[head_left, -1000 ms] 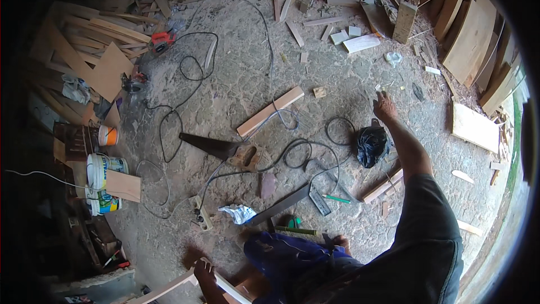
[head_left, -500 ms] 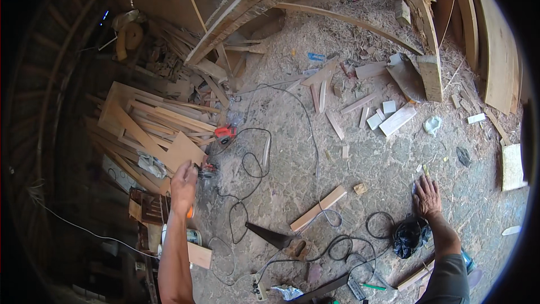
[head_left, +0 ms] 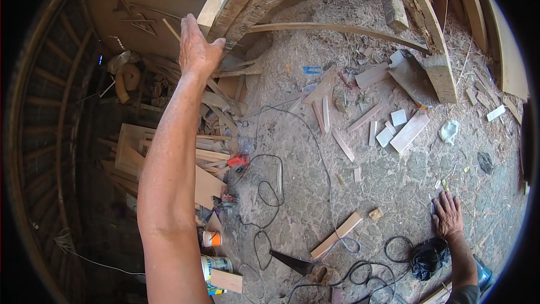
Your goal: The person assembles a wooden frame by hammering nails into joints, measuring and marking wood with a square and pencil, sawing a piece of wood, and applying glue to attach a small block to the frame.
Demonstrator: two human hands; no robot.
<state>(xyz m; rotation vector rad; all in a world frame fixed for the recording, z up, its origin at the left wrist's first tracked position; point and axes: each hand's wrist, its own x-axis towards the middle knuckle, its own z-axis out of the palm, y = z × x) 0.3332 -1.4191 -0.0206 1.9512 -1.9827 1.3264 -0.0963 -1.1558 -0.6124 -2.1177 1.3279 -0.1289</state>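
Note:
My left hand [head_left: 198, 48] is raised at the far left, against the end of a thick curved wooden beam [head_left: 264, 0]. Its fingers stretch upward and the thumb stands apart; whether the palm presses on the wood I cannot tell. Low on the right, my right hand [head_left: 448, 217] is spread with fingers apart over the dusty floor [head_left: 388, 180], holding nothing I can see. Small white and yellow bits lie by its fingertips. A black plastic bag [head_left: 430, 259] sits beside its wrist.
A handsaw [head_left: 291, 263] and a wood block [head_left: 336, 235] lie among looping cables. Red power tool [head_left: 238, 160] rests by stacked boards [head_left: 209, 186]. Paint buckets [head_left: 218, 264] stand near my left forearm. Offcuts [head_left: 410, 132] and shavings cover the far floor.
My left hand has swung up and away from the boards and tool at the left to the curved beam. My right hand stays low on the right, while the whole view has shifted.

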